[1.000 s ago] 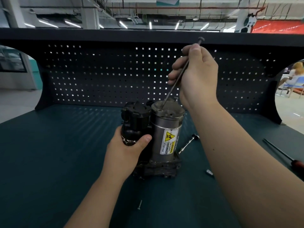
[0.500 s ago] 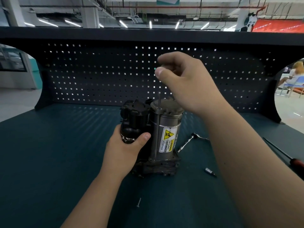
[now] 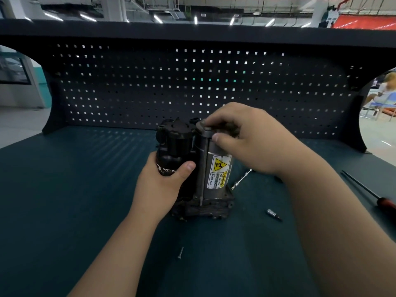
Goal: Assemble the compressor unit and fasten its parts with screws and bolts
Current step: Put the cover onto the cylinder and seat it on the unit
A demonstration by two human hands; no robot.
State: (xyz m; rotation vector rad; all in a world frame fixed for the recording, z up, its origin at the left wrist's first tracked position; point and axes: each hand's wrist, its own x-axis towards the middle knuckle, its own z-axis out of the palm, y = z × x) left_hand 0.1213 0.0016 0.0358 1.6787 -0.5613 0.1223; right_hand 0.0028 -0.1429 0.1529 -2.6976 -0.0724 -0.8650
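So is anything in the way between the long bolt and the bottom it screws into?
Nothing visible. The bolt runs down the side of the cylinder to the base; the right hand pinches its head, the left hand grips the black part.

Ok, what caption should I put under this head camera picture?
Bolting time: the left hand grips the compressor unit while the right hand pinches the top of a long bolt.

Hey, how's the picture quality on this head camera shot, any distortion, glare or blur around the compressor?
Head view: wide-angle distortion bows the pegboard and top shelf; head view is backlit, hall light shining through the holes while the bench is dim; the warning label on the compressor is legible, without glare; the right hand pinching the long bolt looks slightly soft.
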